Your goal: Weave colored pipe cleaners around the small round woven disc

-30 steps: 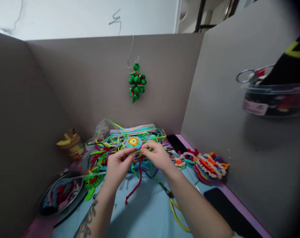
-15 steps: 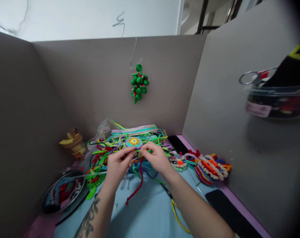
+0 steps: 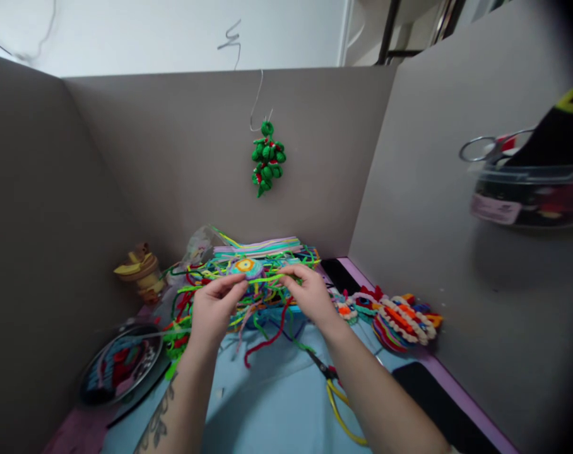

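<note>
A yellow-green yarn strand (image 3: 264,279) runs nearly level between both pinched hands. My left hand (image 3: 218,306) has its thumb and forefinger closed at the strand's left end, and my right hand (image 3: 309,293) pinches the other end. Just above my left fingertips sits a round crocheted piece (image 3: 245,267) with a yellow and orange centre and a turquoise and purple rim; whether it is held too I cannot tell. Loose yarn pieces (image 3: 206,271) in many colours lie tangled behind the hands. A dark red strand (image 3: 273,339) trails below onto the blue mat (image 3: 267,410).
Yellow-handled scissors (image 3: 336,403) lie beside my right forearm. Crocheted items (image 3: 402,320) and a black phone-like slab (image 3: 442,403) are to the right. At left stand a dish (image 3: 120,364) of yarn and a tan pot (image 3: 142,274). A green crocheted ornament (image 3: 267,161) hangs ahead.
My hands have moved apart, and the yellow-green strand now shows stretched between them. The round piece has shifted slightly left. The red strand's upper part has moved right.
</note>
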